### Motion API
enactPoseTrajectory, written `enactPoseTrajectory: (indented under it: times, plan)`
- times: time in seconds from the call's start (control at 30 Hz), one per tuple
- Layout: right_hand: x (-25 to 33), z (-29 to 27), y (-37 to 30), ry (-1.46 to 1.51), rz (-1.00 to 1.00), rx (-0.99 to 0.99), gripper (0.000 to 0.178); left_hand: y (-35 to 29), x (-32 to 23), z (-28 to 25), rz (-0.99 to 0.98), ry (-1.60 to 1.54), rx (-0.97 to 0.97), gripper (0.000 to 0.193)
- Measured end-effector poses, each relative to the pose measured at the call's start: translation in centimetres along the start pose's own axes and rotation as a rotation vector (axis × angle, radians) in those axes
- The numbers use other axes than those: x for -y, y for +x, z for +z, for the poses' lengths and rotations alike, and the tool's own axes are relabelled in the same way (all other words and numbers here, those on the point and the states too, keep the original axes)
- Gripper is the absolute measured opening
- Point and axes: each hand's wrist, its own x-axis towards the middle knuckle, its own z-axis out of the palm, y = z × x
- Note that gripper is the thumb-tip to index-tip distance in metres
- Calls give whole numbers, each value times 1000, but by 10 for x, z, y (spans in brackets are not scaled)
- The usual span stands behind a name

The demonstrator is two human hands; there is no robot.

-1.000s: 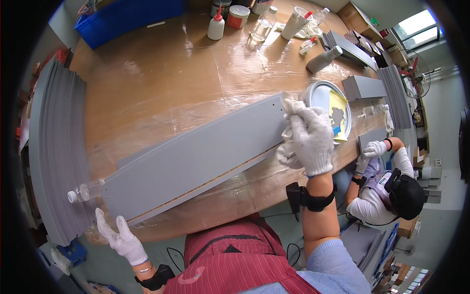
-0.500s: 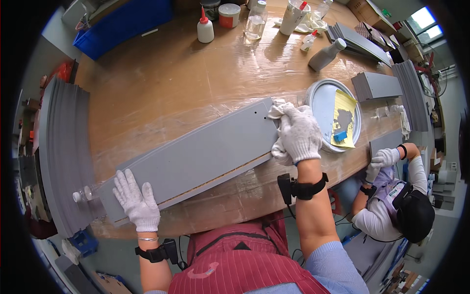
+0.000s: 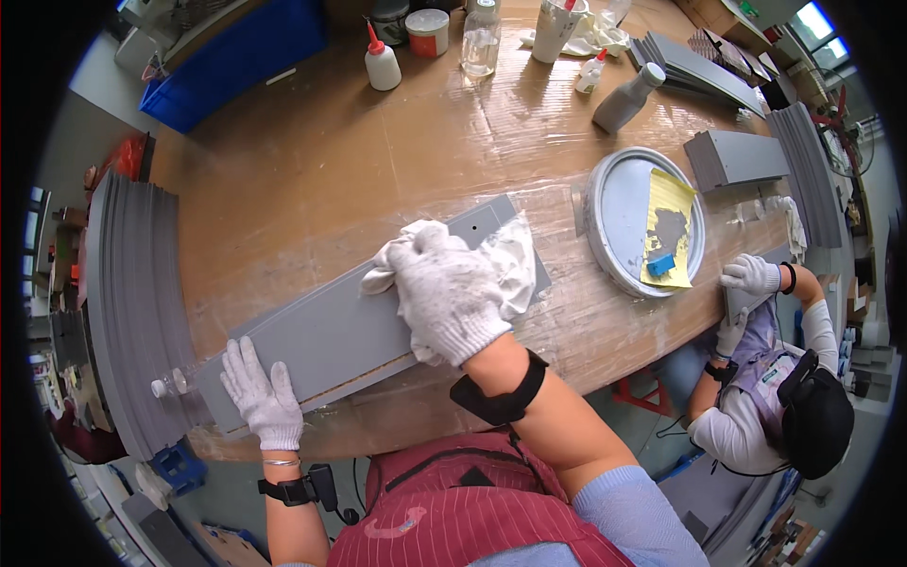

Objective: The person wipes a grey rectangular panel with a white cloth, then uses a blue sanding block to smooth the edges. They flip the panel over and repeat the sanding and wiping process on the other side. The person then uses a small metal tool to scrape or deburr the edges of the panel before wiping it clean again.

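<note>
A long grey panel (image 3: 326, 331) lies aslant on the plastic-covered table, with the edge of another grey board showing under its far side. My left hand (image 3: 260, 395), in a white knit glove, rests flat on the panel's left end, fingers spread. Toward the right end, my gloved right hand (image 3: 444, 288) presses a crumpled white cloth (image 3: 515, 260) against the panel's face. Part of the cloth is hidden under that hand. A dark hole shows in the panel beyond the cloth, and a brown strip runs along its near edge.
To the right stands a round pail lid (image 3: 614, 231) bearing yellow sandpaper (image 3: 673, 203) and a blue block (image 3: 661, 266). Grey boards (image 3: 142, 312) are stacked at left. Bottles and a blue bin (image 3: 236, 66) stand at the back. A co-worker (image 3: 765, 397) handles a board at right.
My right hand has slid left along the panel with the cloth, from the right end inward. My left hand stays at the left end. The co-worker's hands have shifted slightly.
</note>
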Motion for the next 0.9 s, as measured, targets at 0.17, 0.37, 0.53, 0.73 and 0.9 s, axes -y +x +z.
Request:
enactPoseTrajectory:
  times: [0.17, 0.37, 0.53, 0.73, 0.9]
  plan:
    - [-137, -73, -55, 27, 443, -394, 21, 10, -21, -4, 63, -65, -31, 69]
    - [-142, -102, -99, 326, 443, -470, 28, 22, -68, -7, 105, -80, -27, 68]
    - [-102, -95, -78, 148, 290, -363, 29, 27, -83, -11, 132, -149, -11, 77]
    - [-98, -47, -74, 482, 557, -227, 28, 34, -55, -50, 383, -232, 267, 117]
    - [-100, -27, -76, 885, 679, -334, 33, 35, -47, -66, 534, -116, 446, 134]
